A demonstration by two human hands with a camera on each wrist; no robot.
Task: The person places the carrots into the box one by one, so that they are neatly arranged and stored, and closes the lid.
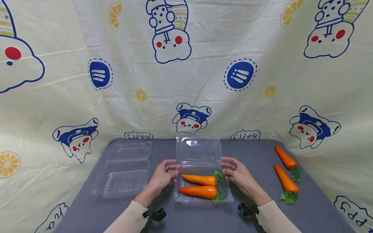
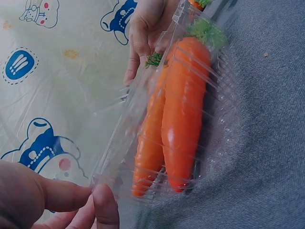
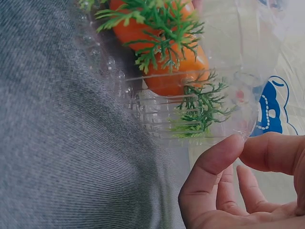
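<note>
A clear plastic clamshell box (image 1: 186, 201) stands in front of me with its lid (image 1: 198, 151) raised at the far side. Inside lie two carrots, a slimmer one (image 1: 199, 180) behind a thicker one (image 1: 198, 191), leafy green ends to the right. My left hand (image 1: 163, 174) is at the box's left side; in the left wrist view its thumb and a finger pinch the plastic edge near a corner. On the opposite side, my right hand (image 1: 239, 176) pinches the other edge between thumb and forefinger (image 3: 271, 152), its other fingers loosely bent.
Another clear clamshell box (image 1: 125, 181) lies on the left with its lid folded back. Two more carrots, one farther (image 1: 285, 157) and one nearer (image 1: 285, 179), lie near the right edge of the grey table (image 1: 198, 220). A printed curtain (image 1: 204, 77) hangs behind.
</note>
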